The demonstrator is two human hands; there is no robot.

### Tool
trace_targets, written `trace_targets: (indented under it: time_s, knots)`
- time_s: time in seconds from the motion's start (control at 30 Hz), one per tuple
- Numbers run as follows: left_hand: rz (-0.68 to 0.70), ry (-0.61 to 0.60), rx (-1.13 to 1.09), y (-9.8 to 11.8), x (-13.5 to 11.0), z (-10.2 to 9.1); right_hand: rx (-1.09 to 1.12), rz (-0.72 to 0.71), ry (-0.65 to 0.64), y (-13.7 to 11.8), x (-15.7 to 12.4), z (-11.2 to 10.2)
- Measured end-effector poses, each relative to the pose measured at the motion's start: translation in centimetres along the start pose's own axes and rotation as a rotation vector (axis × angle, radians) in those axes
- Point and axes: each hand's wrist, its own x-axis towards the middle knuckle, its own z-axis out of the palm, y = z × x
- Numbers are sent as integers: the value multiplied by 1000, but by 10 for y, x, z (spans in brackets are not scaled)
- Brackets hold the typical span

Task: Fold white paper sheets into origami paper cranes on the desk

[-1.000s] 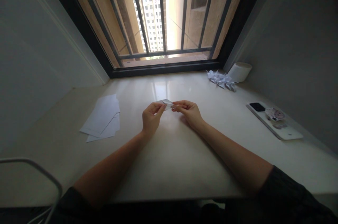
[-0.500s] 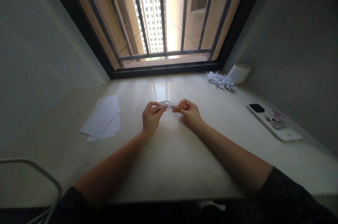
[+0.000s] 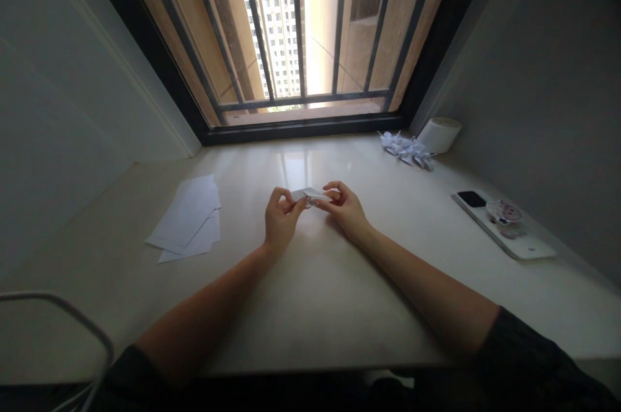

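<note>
A small folded piece of white paper (image 3: 309, 194) is held just above the pale tabletop (image 3: 320, 282), in the middle of the view. My left hand (image 3: 280, 218) pinches its left end between thumb and fingers. My right hand (image 3: 343, 208) pinches its right end, fingers curled round it. Both forearms reach in from the near edge of the table.
A stack of white sheets (image 3: 187, 218) lies to the left. At the back right are a heap of folded paper figures (image 3: 406, 149) and a white roll (image 3: 439, 134). A white phone (image 3: 502, 223) with small items on it lies at the right. A barred window (image 3: 301, 43) is ahead.
Both hands have drawn slightly closer together on the folded paper, and the fingers have shifted their grip. Nothing else has moved.
</note>
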Motion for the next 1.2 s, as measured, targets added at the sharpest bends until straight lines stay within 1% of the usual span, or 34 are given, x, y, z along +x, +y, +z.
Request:
trace_targets:
  time_s: [0.1,0.37,0.57,0.67,0.8,1.0,1.2]
  knots:
    - [-8,-5,-9,0,0,0,-17,12,11,-1,0,0]
    - [-48,85,-3,-2,7,-4,56,54,-16,-2,2,-2]
    - [-56,84,16,-3,6,-5,58,67,-59,1,3,-3]
    - [-14,69,50,-2,6,-6,15,21,-98,-1,2,-2]
    - [35,64,33,-1,6,-7,-66,-57,-148,-4,0,-2]
    - [9,40,85,0,5,-8,-114,-27,-74,-2,1,-2]
    - [-54,-15,56,1,5,-7,-132,-17,-31,-2,2,-2]
